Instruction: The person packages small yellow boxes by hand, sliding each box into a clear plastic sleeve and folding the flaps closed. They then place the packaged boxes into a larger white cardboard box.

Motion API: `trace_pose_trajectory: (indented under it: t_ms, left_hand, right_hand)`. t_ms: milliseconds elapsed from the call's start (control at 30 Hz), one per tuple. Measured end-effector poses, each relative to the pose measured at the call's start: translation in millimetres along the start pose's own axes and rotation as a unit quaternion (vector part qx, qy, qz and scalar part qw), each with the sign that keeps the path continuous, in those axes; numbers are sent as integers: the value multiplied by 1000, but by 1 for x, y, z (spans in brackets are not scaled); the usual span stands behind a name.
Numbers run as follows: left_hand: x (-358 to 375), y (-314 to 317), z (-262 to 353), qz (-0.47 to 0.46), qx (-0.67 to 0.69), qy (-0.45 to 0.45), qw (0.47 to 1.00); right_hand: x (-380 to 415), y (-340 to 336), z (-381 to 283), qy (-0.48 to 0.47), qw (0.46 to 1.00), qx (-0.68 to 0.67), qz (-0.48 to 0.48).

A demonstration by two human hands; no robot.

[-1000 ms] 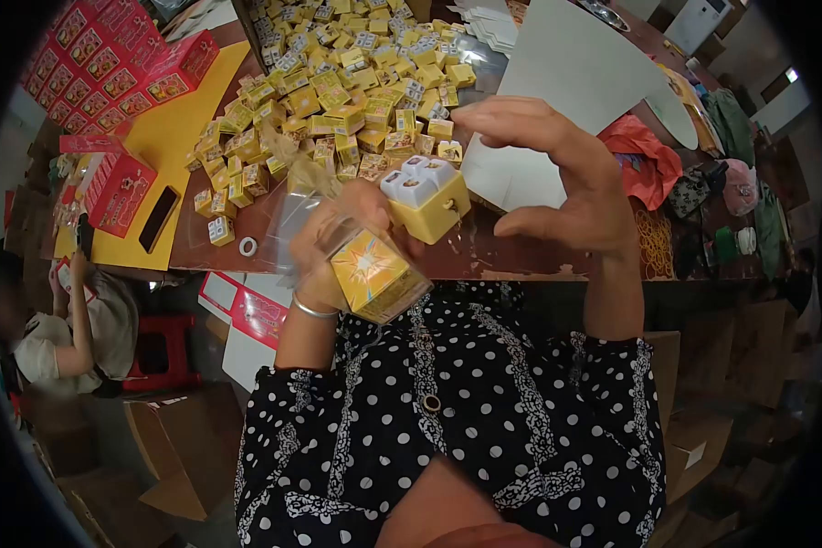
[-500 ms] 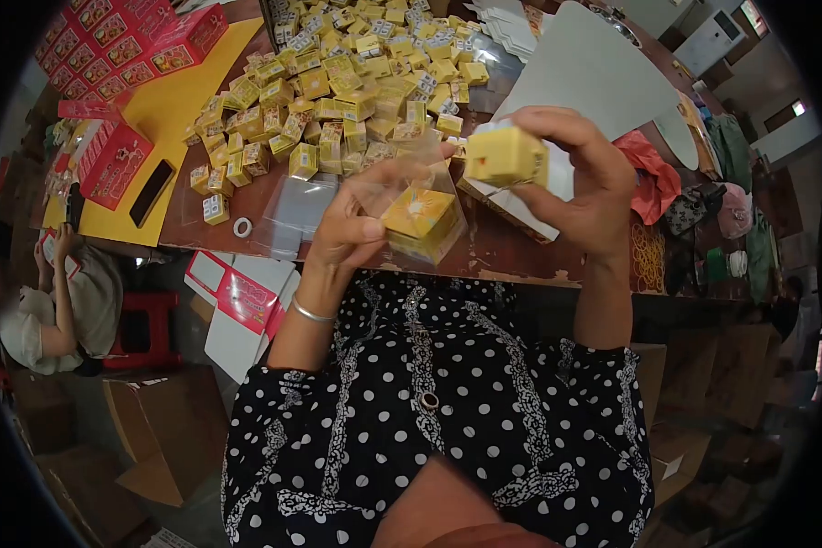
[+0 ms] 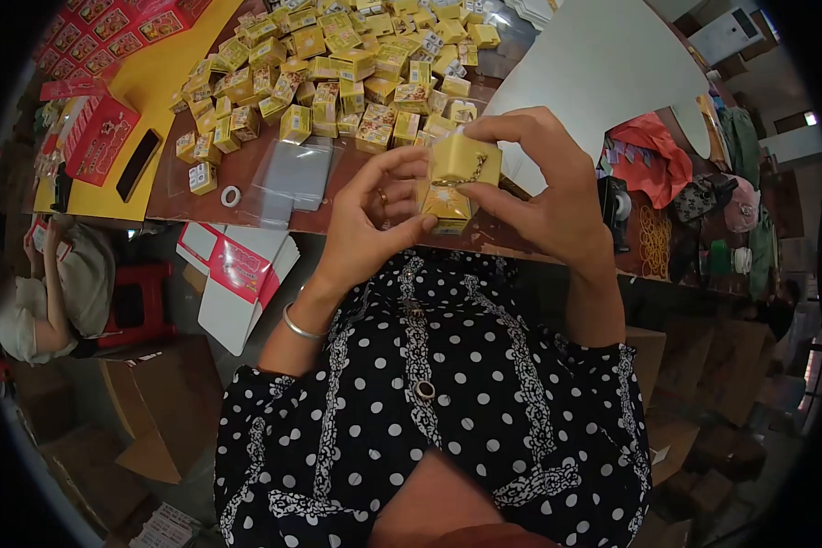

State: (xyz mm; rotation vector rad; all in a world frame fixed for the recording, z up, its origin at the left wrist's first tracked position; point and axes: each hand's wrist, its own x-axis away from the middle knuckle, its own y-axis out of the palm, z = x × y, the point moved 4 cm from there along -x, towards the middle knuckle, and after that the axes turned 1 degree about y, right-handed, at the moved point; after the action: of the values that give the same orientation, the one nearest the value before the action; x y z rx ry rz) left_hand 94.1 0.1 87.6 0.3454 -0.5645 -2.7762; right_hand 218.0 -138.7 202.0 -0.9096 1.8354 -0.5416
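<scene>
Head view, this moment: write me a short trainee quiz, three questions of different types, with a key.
1. Which of the person's hands holds the yellow block with the small chain?
2. True or false: the black phone lies on the red stool.
3. Fill in: a small white ____ lies on the table between the phone and the clear plastic sleeves.

Key:
1. The right hand.
2. False; it lies on the yellow sheet.
3. Ring.
</scene>
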Motion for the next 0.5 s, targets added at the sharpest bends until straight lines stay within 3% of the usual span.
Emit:
trace_pose_trajectory:
  t_ms: [167,367,467,500]
  left_hand:
    - [7,8,-6,7,-27,24,999]
    - [17,6,-11,28,-22,41,999]
    - [22,7,-15,19,-53,34,998]
    - [23,7,-16,21,-58,25,998]
  right_hand:
    - [9,6,9,39,995,-68,-69]
    - [42,15,26,73,993,-93,25]
    - [61,21,28,135,977,-153,65]
    - [67,29,30,194,949,-245,44]
